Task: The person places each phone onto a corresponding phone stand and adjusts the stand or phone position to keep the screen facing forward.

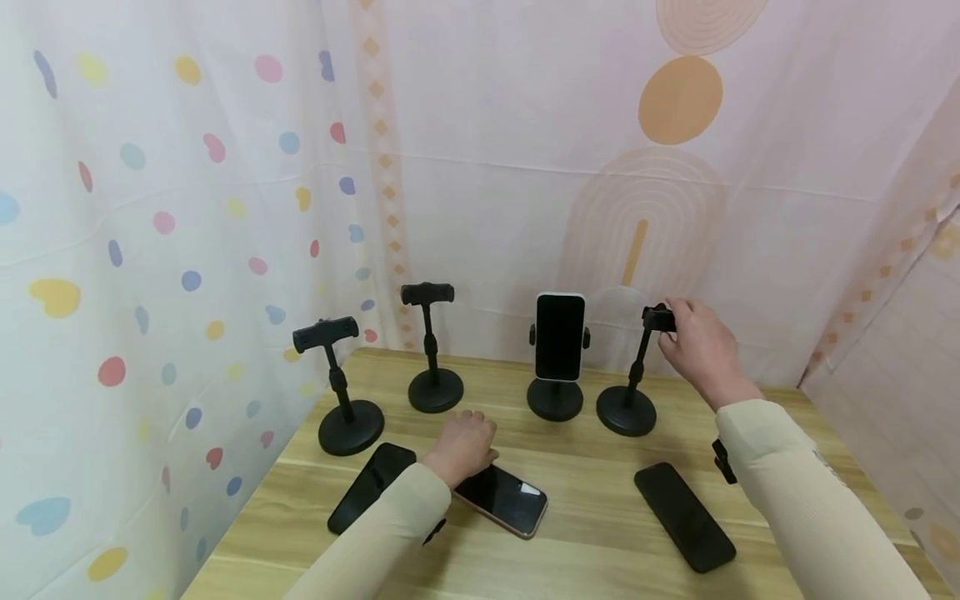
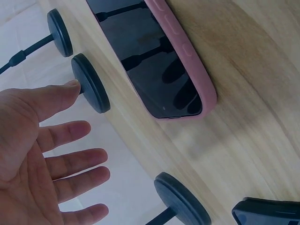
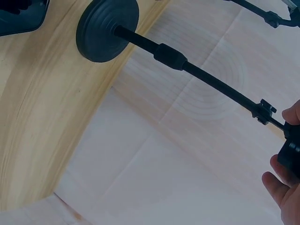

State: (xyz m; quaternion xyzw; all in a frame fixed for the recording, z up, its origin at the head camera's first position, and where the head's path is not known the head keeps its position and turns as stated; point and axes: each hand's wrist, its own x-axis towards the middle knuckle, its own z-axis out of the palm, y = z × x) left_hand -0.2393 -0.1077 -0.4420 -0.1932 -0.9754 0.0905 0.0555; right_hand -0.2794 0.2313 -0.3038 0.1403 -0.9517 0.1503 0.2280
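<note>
My right hand (image 1: 702, 343) grips the clamp head (image 1: 657, 319) of the rightmost black phone stand (image 1: 628, 410). In the right wrist view, thumb and fingers are around that clamp (image 3: 290, 152) at the edge of the picture. My left hand (image 1: 461, 442) is above the far end of a phone in a pink case (image 1: 510, 502), fingers spread and loosely extended. The left wrist view shows the left hand (image 2: 51, 154) apart from the pink-cased phone (image 2: 159, 61), holding nothing. Left of that hand lies a dark phone (image 1: 372, 486).
A phone (image 1: 560, 337) stands upright in the stand next to the rightmost one. Two more black stands, a nearer one (image 1: 351, 427) and a farther one (image 1: 435, 389), are at the left with bare clamps. Another black phone (image 1: 685, 517) lies at the right. Curtains hang behind the wooden table (image 1: 592, 508).
</note>
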